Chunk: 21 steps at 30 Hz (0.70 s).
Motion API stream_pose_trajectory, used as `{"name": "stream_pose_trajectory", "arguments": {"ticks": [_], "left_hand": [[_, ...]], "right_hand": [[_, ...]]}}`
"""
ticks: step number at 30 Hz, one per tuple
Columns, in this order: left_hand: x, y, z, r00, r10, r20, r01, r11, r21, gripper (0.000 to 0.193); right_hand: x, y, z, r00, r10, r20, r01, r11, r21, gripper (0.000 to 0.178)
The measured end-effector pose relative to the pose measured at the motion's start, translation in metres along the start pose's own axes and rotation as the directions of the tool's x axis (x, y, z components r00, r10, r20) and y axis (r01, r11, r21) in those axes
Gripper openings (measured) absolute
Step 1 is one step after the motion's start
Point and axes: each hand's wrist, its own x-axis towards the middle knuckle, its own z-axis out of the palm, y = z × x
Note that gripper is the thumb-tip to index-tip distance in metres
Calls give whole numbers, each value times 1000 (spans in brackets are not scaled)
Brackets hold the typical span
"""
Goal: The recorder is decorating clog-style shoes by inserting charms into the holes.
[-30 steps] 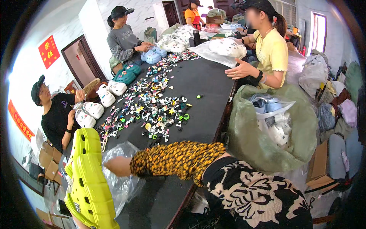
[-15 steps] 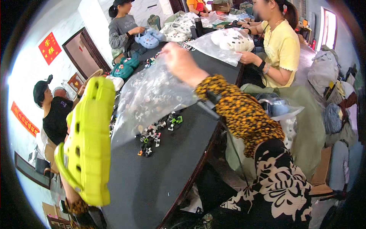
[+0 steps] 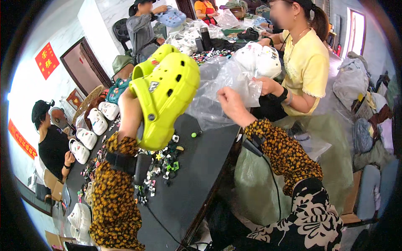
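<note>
My left hand [image 3: 130, 109] grips a pair of lime-yellow clogs [image 3: 176, 94] from behind, raised above the dark table; most of its fingers are hidden by the shoes. A small charm sits by the heel strap. My right hand [image 3: 235, 107] is closed, thumb and fingertips pinching what looks like the edge of a clear plastic bag [image 3: 209, 115]. The bag spreads to the left of this hand, over the table, and overlaps plastic nearer the co-worker. Under the clogs lie many small loose shoe charms [image 3: 167, 167].
At the right, a co-worker in yellow [image 3: 307, 67] handles bagged white clogs [image 3: 259, 58]. White clogs [image 3: 86, 138] line the table's left side, near a person in black [image 3: 52, 140]. A green sack [image 3: 293, 167] lies beside the table edge. Cables run from both my wrists.
The clogs have swung up and right, turning to show their tops. My right hand has moved right and lower, and the bag has shifted right, off the charms.
</note>
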Motion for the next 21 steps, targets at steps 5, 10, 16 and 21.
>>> {"name": "stream_pose_trajectory", "arguments": {"ticks": [5,10,16,21], "left_hand": [[43,-61,61,984,130,-120,-81,935,346,24],[22,-72,131,944,-320,84,125,580,805,44],[-3,-84,103,977,10,213,-142,779,611,45],[-41,-16,42,959,-42,280,-59,938,341,34]], "right_hand": [[-19,-12,17,962,-39,271,32,999,30,22],[-41,-36,-27,765,-206,611,465,832,-302,33],[-29,-81,-69,565,-20,825,327,923,-201,30],[-39,-95,-74,418,-31,908,373,917,-141,26]]}}
